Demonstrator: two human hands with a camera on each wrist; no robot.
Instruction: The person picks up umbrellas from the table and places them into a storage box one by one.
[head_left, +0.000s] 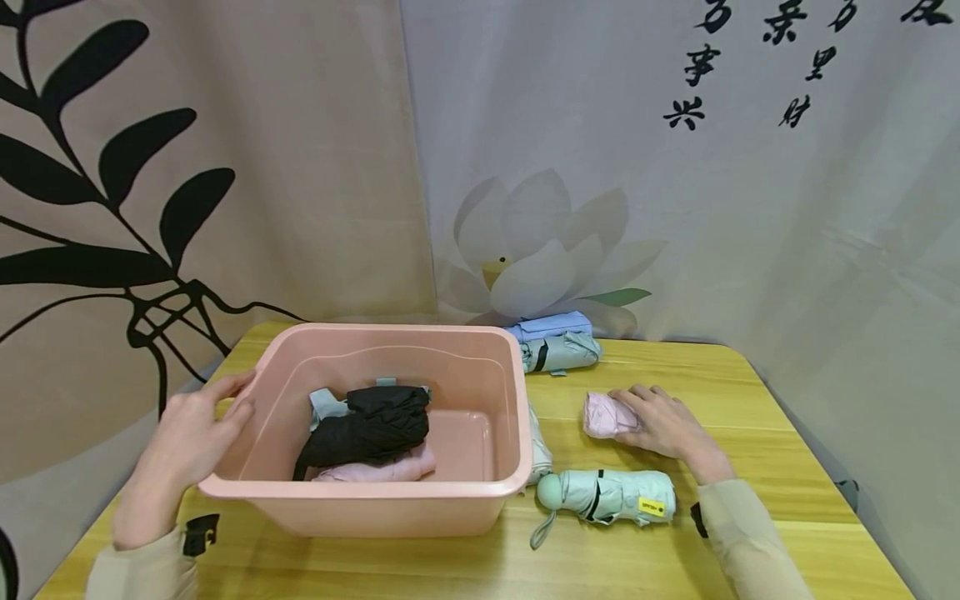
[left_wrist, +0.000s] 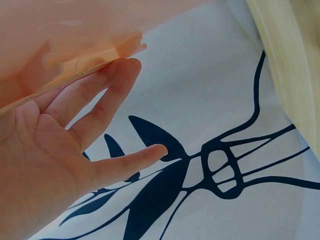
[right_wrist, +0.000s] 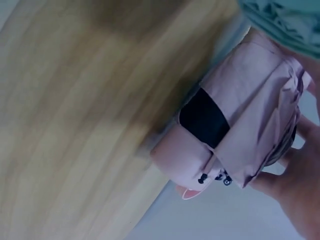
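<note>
My right hand [head_left: 663,422] grips a pale pink folded umbrella [head_left: 606,416] over the right part of the table. In the right wrist view the pink umbrella [right_wrist: 250,100] shows a black band, a smooth pink end and a thin cord loop. At the left, the fingers of my left hand [head_left: 191,433] lie nearly straight against the rim of a pink plastic bin [head_left: 360,491]. Thumb and fingers are spread apart in the left wrist view. Inside the bin, a black folded umbrella [head_left: 382,427] lies over a pink one [head_left: 378,472], with a light blue piece [head_left: 326,406] beside them.
A mint green folded umbrella [head_left: 618,495] with a yellow tag lies in front of my right hand. Behind the bin's right corner are a blue umbrella [head_left: 555,325] and a grey-blue one [head_left: 566,352]. A pale umbrella [head_left: 538,450] is partly hidden by the bin on the wooden table [head_left: 780,467].
</note>
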